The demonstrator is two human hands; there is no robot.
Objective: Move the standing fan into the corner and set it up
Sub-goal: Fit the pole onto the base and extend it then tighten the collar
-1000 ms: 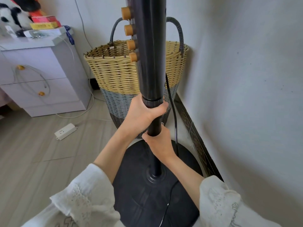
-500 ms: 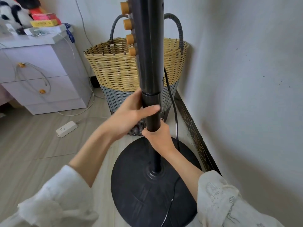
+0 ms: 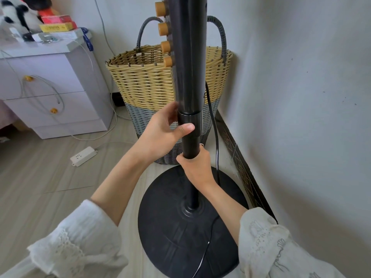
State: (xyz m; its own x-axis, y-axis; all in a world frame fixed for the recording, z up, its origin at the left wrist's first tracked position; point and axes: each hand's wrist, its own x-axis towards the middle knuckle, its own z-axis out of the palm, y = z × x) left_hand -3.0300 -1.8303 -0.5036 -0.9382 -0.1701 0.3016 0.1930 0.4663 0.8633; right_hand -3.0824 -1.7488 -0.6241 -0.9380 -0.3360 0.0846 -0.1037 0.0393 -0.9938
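Observation:
The black standing fan's pole (image 3: 189, 63) rises through the middle of the view, with several tan knobs (image 3: 163, 30) on its left side. Its round black base (image 3: 180, 237) rests on the floor close to the right wall. My left hand (image 3: 160, 133) wraps around the collar where the thick upper tube meets the thin lower one, thumb across the front. My right hand (image 3: 195, 167) grips the thin lower pole just beneath it. The fan's black cord (image 3: 214, 137) hangs behind the pole and runs across the base. The fan head is out of view.
A woven yellow-and-grey basket (image 3: 144, 87) stands in the corner right behind the fan. A white bedside cabinet (image 3: 60, 93) is at the left, with a white power strip (image 3: 83, 156) on the wood floor. A dark skirting board (image 3: 241, 163) runs along the right wall.
My left hand loosened its full grip on the pole, then settled around the collar again. The view dropped slightly. My right hand and the base stayed put.

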